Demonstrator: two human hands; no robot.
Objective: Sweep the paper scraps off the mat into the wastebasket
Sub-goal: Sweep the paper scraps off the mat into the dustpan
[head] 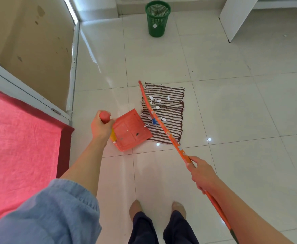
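No writing is legible, even on the tag (155, 26) of the wastebasket (159, 14).

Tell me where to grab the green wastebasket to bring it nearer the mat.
Take the wastebasket by its rim, reaching from above on the near side. It stands upright with an open mouth, and its mesh walls taper downward with no handle visible. Free a hand first: the left hand grips the dustpan, the right hand holds the orange stick.
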